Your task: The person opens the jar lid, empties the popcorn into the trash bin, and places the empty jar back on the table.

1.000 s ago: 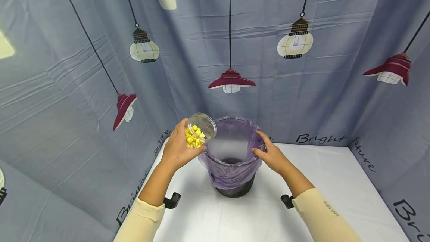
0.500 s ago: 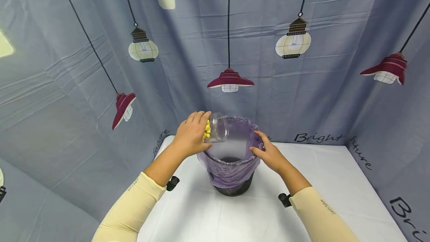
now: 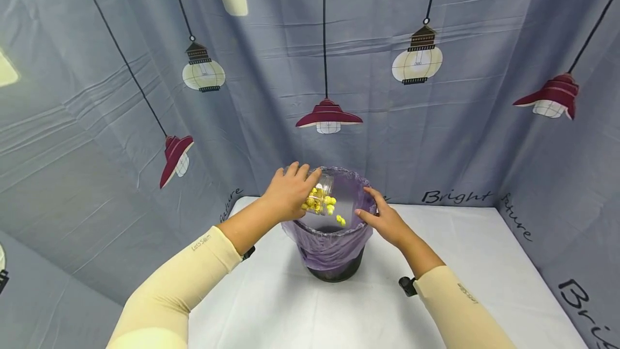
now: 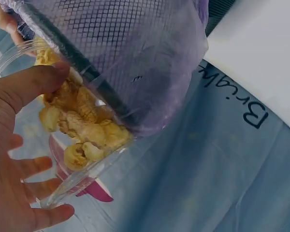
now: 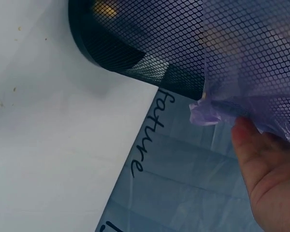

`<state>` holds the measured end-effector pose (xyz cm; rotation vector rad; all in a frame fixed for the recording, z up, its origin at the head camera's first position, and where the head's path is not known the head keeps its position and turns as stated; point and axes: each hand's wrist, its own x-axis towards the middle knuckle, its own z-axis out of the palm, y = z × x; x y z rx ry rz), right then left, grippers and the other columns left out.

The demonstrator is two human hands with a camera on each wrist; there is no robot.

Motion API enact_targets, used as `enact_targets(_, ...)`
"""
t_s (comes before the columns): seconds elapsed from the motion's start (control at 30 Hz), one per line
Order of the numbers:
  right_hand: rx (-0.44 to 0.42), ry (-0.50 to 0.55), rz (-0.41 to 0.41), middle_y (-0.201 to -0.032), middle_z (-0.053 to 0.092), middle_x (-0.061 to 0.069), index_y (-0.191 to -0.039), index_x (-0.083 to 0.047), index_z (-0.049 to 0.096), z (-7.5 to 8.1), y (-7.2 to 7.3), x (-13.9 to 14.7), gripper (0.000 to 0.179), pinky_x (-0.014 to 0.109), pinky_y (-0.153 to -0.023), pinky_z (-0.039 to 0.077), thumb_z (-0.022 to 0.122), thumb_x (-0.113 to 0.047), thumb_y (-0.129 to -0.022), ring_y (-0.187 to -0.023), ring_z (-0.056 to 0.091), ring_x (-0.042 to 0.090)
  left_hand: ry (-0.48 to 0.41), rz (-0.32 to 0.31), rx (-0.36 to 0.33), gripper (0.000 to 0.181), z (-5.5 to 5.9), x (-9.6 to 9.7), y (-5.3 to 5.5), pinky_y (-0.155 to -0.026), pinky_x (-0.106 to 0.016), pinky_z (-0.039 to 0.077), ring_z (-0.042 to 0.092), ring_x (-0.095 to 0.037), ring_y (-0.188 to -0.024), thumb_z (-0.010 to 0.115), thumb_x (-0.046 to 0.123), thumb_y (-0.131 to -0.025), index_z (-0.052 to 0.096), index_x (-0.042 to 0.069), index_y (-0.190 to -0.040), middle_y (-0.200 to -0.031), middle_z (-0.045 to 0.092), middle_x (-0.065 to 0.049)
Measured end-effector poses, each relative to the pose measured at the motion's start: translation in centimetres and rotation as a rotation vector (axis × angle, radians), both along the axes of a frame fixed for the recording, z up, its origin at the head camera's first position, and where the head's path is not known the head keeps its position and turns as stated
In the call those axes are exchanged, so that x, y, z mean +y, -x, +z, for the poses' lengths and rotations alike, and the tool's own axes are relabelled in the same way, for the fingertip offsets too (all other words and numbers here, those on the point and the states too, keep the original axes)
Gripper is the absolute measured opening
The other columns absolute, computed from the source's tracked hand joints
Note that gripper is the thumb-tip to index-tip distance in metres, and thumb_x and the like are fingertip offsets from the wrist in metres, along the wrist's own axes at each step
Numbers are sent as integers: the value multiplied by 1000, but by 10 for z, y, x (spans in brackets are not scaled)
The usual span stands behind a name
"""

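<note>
My left hand (image 3: 290, 193) grips a clear plastic jar (image 4: 79, 179) of yellow popcorn (image 4: 87, 121), tipped sideways at the left of the bin's mouth. A few popcorn pieces (image 3: 341, 220) are dropping from the jar's mouth into the bin. The black mesh trash bin (image 3: 334, 273) stands upright on the white table, lined with a purple plastic bag (image 3: 329, 252) folded over its rim. My right hand (image 3: 385, 222) holds the bin's rim and bag at the right side, thumb on the near side. In the right wrist view its fingers are mostly hidden behind the bag.
The white table (image 3: 436, 284) runs up to a grey-blue curtain (image 3: 387, 149) printed with lamps and lettering. Small crumbs (image 5: 14, 89) lie on the table in the right wrist view. A black wrist camera mount (image 3: 408, 286) sits by the right sleeve.
My left hand has moved right and rolled over, turning the jar from upright-leaning to sideways over the bin. Popcorn now spills from it. My right hand keeps its hold on the rim.
</note>
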<state>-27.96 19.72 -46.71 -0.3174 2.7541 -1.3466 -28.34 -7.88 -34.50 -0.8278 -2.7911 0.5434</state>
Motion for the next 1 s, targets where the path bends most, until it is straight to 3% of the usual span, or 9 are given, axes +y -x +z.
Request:
enact_targets(0.3, -25, 2, -10, -162, 22, 22, -158, -35, 13, 2, -1, 2, 84, 73, -104, 32, 52, -67, -92, -139, 31, 55, 265, -55, 75, 107, 6, 14, 3, -97, -51, 47, 34, -38, -140, 85, 45, -72, 25, 21, -157, -151, 37, -14)
enact_targets(0.57, -32, -6, -2, -162, 23, 22, -159, -35, 12, 3, 1, 1, 82, 74, -102, 34, 52, -65, -93, -138, 33, 56, 419, -119, 200, 105, 14, 21, 2, -106, -47, 40, 26, -34, -146, 86, 42, -74, 23, 27, -157, -156, 32, -11)
enact_targets(1.0, -15, -30, -2, -163, 19, 22, -159, -31, 13, 3, -1, 1, 85, 74, -101, 34, 50, -69, -92, -138, 33, 56, 465, -137, 238, 102, 22, 19, -1, -110, -47, 34, 20, -33, -148, 83, 43, -77, 21, 29, -157, -158, 29, -12)
